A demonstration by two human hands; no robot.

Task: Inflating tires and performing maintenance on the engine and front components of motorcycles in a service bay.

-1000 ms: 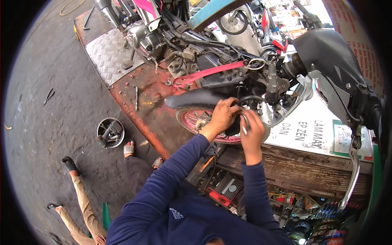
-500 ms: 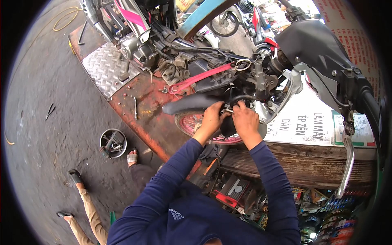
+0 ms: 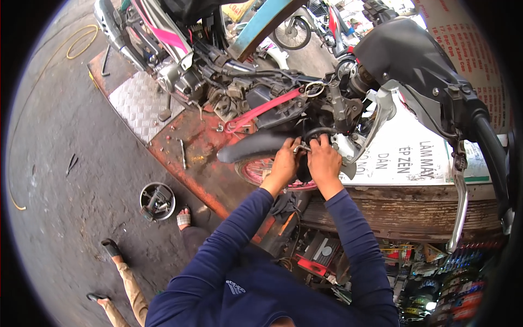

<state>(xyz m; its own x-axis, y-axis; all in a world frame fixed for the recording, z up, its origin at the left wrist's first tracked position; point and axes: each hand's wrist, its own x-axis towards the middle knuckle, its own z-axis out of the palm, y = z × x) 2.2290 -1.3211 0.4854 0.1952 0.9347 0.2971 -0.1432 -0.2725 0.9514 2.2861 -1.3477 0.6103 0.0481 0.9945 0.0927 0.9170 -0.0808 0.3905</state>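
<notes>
Both hands work close together above the front wheel (image 3: pixel 253 173) of a partly stripped motorbike. My left hand (image 3: pixel 284 165), fingers curled, pinches a small silver metal part (image 3: pixel 301 147) beside the black front fender (image 3: pixel 253 144). My right hand (image 3: pixel 324 165) is closed at the other side of that part, its fingertips bent down by a black hose (image 3: pixel 321 131). What lies under the right fingertips is hidden. A pink strap (image 3: pixel 264 110) runs from the steering head down to the frame, just beyond my hands.
On the red lift platform (image 3: pixel 188 136) lies a thin metal tool (image 3: pixel 183 154). A metal bowl of parts (image 3: pixel 157 201) and pliers (image 3: pixel 71 164) are on the floor. Another person's legs (image 3: pixel 131 286) show at lower left. The handlebar lever (image 3: pixel 458 210) juts out at right.
The view has shifted slightly, so the bike sits a little further left and the bowl further right. Both hands stay at the same spot, the right one's fingers slightly shifted.
</notes>
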